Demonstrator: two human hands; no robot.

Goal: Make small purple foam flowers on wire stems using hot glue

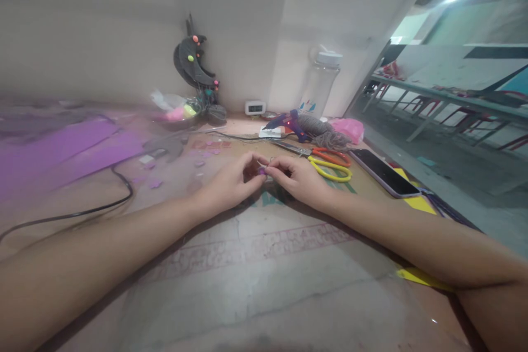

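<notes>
Fingertips of both hands meet over a small purple piece (262,171), too small and blurred to tell its kind. My left hand (237,180) pinches it between thumb and fingers. From the other side my right hand (297,175) is closed in a pinch at the same spot; the fingers partly hide what lies between them. Just beyond my right hand are yellow-handled scissors (332,170) and a pair with orange handles (333,155). Purple scraps (155,183) lie on the table to the left of my left hand.
Behind stand a glue gun (289,122), grey yarn (324,131), a clear bottle (322,85), a small digital clock (254,108) and a dark crescent decoration (192,63). A phone (384,172) lies right. A black cord (103,208) and purple sheets (70,148) lie left.
</notes>
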